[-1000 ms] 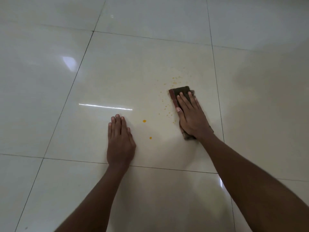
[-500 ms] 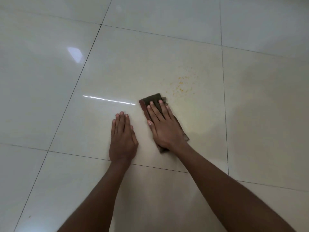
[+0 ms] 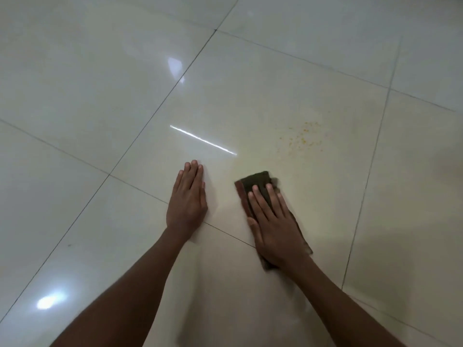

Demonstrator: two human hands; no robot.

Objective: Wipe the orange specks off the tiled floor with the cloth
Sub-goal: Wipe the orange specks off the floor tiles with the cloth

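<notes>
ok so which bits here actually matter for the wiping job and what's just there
Part of the job:
- cloth, flat under the right hand
- orange specks, beyond the cloth, not yet wiped
- tiled floor

Just there:
- left hand, flat on the floor, holding nothing
- light streak and other glare on the tiles
- small dark mark

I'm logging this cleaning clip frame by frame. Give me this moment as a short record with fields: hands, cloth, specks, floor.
left hand: left hand flat on the tiled floor, fingers straight, holding nothing
right hand: right hand pressing flat on the cloth
cloth: dark cloth, folded, lying on the floor under the right hand
specks: orange specks scattered beyond the cloth and to its right, not covered by it
floor: glossy pale tiles with light reflections
</notes>
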